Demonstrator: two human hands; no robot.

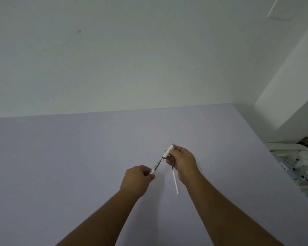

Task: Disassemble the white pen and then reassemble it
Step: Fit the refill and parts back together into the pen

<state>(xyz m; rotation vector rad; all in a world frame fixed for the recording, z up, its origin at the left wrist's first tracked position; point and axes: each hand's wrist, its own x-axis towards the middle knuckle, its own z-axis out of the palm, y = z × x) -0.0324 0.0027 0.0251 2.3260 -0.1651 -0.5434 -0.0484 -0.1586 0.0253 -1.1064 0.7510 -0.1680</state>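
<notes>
My right hand (182, 161) pinches a short white pen piece (169, 151) with a grey end, tilted up to the right. My left hand (138, 178) grips the front part of the pen (155, 167), a clear and silver section whose tip points up at the open lower end of the white piece. The two pieces sit nearly in line, a small gap between them. A thin white refill (175, 181) with a dark tip lies on the lavender table (78, 166) just below my right hand, partly behind the wrist.
The table meets a white wall at the back. Its right edge runs diagonally down to the right. Beyond that edge sits a heap of white cables and plastic items (295, 162) beside a white cabinet or column (292, 96).
</notes>
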